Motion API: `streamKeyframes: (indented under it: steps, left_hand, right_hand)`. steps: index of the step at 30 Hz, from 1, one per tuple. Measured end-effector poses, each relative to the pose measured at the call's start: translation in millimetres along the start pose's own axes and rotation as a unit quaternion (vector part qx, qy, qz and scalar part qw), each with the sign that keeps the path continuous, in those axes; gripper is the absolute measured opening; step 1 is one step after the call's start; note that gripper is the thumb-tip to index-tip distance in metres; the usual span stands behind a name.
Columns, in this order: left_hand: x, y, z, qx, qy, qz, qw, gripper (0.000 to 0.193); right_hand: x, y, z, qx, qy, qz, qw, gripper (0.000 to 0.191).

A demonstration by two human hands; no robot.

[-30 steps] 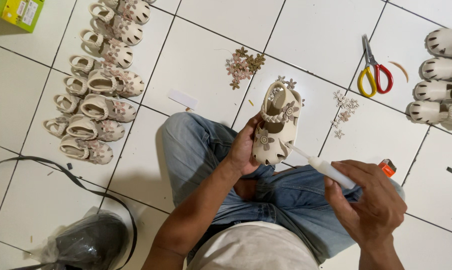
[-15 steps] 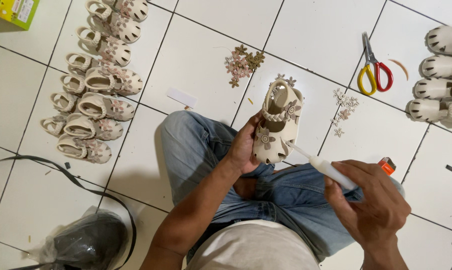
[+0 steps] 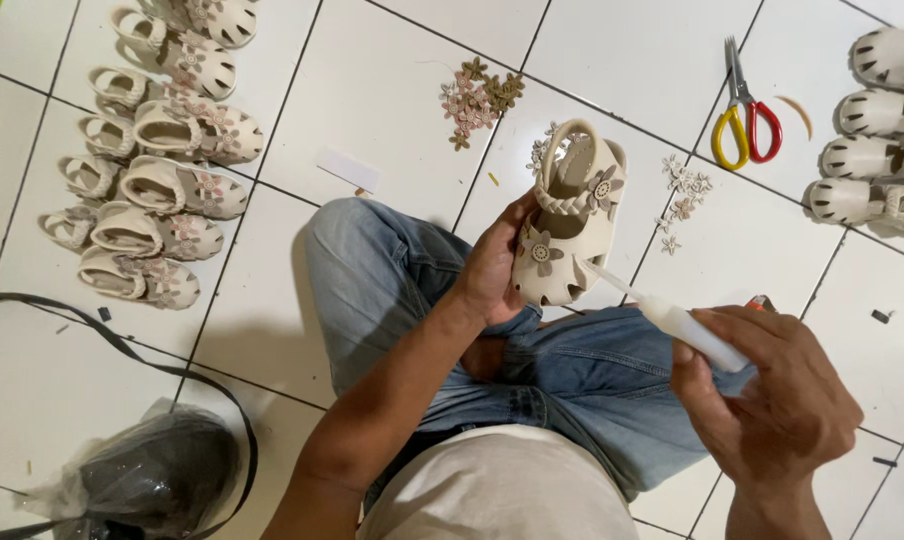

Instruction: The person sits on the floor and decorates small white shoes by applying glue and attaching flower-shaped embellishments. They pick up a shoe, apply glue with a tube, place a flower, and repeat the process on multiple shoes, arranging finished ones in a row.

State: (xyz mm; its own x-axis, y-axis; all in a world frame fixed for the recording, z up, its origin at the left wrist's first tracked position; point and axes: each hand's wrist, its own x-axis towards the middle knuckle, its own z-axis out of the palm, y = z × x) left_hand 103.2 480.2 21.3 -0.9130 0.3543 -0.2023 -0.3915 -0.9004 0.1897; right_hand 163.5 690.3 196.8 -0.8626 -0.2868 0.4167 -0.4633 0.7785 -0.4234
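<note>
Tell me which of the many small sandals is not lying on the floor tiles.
The cream sandal with flower decorations, held up in the left hand over the knees. All the others lie in groups on the floor at the left and right.

The floor (image 3: 392, 90) is laid with large white glossy tiles, set at a slant to the view, with thin dark grout lines between them. Even, soft light falls from above and leaves only faint shadows on the tiles. A few small dark scraps (image 3: 880, 316) lie scattered on the tiles at the right. No wall, window or furniture shows.
</note>
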Motion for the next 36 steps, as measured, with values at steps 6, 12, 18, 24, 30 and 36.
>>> streamKeyframes:
  steps: [6,12,18,24,30,36]
  left_hand:
    - [0,4,-1,-0.003,-0.067,0.02,0.998,0.043]
    - [7,7,-2,0.016,-0.048,0.015,0.999,0.043]
    - [13,8,4,0.035,-0.021,0.007,0.999,0.045]
    - [16,11,9,0.034,-0.032,0.007,0.999,0.044]
    - [16,11,13,0.066,-0.007,0.008,0.998,0.044]
    - [16,11,19,0.035,-0.031,0.002,0.999,0.044]
  right_hand:
    - [12,-8,0,0.001,-0.004,0.036,0.999,0.022]
    - [14,-6,2,-0.031,-0.001,0.017,0.999,0.019]
    - [17,-5,2,-0.034,-0.012,0.029,0.999,0.021]
    - [23,-6,1,0.008,-0.005,0.05,0.999,0.027]
    - [23,-3,1,-0.015,-0.007,0.043,0.999,0.029]
    - [25,-1,-1,-0.013,-0.017,0.033,0.999,0.029]
